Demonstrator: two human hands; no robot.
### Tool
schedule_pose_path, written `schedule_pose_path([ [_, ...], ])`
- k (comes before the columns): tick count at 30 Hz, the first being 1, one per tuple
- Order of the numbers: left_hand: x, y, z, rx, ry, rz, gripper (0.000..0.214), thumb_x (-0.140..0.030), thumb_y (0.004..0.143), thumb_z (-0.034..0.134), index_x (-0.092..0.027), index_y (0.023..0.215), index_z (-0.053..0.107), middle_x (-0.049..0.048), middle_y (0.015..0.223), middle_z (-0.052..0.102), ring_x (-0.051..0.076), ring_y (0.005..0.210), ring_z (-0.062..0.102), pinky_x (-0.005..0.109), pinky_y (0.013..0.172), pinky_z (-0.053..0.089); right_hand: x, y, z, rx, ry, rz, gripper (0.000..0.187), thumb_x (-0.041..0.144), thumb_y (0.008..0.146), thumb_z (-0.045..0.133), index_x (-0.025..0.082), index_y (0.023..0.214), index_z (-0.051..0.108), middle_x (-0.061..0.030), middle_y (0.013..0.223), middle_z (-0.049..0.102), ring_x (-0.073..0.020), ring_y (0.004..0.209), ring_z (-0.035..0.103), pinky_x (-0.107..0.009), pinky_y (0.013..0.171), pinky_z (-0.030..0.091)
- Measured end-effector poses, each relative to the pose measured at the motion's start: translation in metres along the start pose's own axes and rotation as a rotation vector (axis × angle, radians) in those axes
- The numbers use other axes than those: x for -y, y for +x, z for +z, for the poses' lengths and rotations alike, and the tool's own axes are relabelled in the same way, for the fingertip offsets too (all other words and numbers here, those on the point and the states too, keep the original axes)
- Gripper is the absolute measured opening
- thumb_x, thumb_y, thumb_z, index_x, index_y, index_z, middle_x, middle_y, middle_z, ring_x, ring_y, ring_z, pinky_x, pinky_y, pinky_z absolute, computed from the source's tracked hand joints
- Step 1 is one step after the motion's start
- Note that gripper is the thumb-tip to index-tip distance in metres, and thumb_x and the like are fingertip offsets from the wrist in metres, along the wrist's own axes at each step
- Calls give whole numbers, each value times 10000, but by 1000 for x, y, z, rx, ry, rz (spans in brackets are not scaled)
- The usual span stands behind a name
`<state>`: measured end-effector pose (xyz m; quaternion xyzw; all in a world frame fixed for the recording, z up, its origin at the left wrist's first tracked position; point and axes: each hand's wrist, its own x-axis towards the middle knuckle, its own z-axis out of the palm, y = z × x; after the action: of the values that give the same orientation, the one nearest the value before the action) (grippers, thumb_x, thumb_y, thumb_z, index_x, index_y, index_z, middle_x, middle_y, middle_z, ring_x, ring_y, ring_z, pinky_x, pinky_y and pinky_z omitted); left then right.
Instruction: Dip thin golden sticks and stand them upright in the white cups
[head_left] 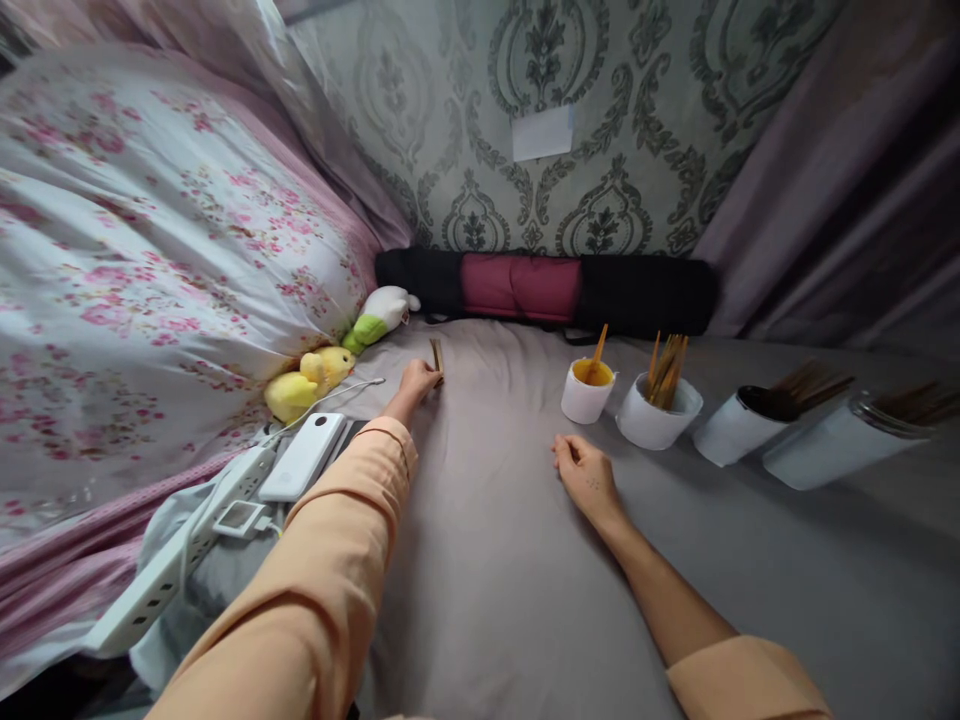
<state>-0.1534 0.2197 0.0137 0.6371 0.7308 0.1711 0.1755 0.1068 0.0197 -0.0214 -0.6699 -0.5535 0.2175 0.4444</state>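
Out in front, my left hand (421, 380) is closed on a few thin brown sticks (436, 352), which point upward from its fingertips. It is low over the grey sheet, or resting on it; I cannot tell which. My right hand (587, 480) is closed in a loose curl, with no object visible in it. Just beyond it stands a white cup (585, 406) with an orange inside and an orange stick. To the right, a wider white cup (651, 428) holds several brown and orange sticks.
Farther right are a white container with a dark inside (739, 438) and a larger pale jar (829, 458), both with brown sticks. A power strip (142, 590), white power bank (304, 455) and plush toys (300, 390) lie left. A black and maroon roll (521, 287) lies along the wall.
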Motion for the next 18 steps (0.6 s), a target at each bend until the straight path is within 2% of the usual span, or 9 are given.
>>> schedule_pose_path([
  [6,0,-1,0,9,-13,-16,189,-293,654,588,-115,689,641,61,584,585,144,603,538,226,548,360,-1,1,0,12,-7,5,374,449,824,390,171,731,623,-30,584,601,-132,509,513,-222,495,346],
  [18,5,6,6,-30,-59,-17,165,-239,625,602,-120,734,640,68,627,606,156,642,551,227,568,377,-2,1,1,6,-27,1,366,437,826,391,168,716,614,-24,576,595,-119,498,501,-215,504,343],
])
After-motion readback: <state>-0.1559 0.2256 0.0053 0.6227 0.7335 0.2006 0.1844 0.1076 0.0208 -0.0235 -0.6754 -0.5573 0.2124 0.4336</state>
